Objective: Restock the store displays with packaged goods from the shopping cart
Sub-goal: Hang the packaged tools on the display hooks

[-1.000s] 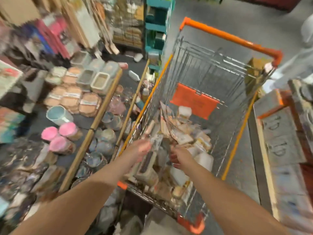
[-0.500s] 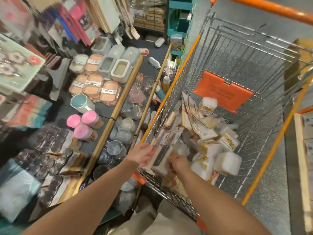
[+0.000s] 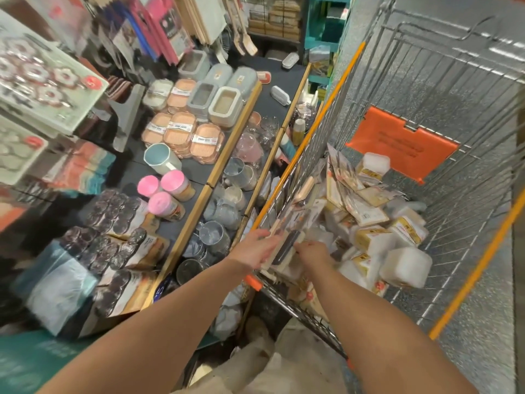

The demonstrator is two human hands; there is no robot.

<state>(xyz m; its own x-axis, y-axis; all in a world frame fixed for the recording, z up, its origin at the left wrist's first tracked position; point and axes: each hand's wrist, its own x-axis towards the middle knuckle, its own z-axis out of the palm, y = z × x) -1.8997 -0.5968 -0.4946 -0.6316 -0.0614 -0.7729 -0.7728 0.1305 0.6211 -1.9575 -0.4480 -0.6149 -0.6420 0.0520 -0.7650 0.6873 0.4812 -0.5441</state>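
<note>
The single head view looks steeply down and forward from above the person's two forearms, close over the near corner of the cart [image 3: 443, 81]. It faces along the aisle, with the shelves [image 3: 227, 143] filling the left half and the cart the right. Wide-angle bending curves the edges, and blur softens the lower left.

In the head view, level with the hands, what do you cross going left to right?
Clear plastic-wrapped bundle → dark round discs on card backing → clear glass cups → left hand → right hand → white boxed packages → orange cart rail.
</note>
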